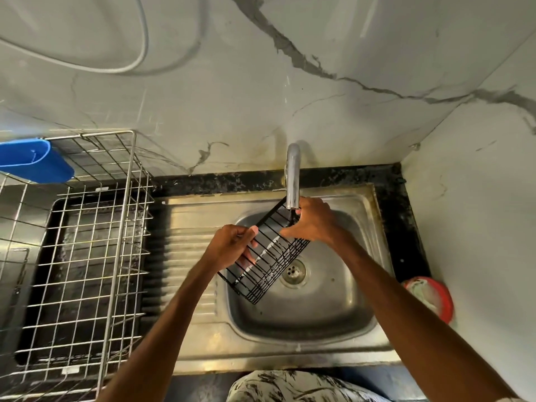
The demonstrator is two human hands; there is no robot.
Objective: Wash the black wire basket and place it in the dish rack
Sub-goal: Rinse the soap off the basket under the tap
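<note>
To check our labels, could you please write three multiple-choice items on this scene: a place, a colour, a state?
1. The black wire basket is: A on the counter; B over the sink basin; C in a cupboard.
2. Holder on the dish rack: A blue; B green; C yellow.
3. Basket is held by: A one hand; B both hands; C nothing.
Answers: B, it hangs below the faucet; A, plainly blue plastic; B, left hand and right hand each grip it.
</note>
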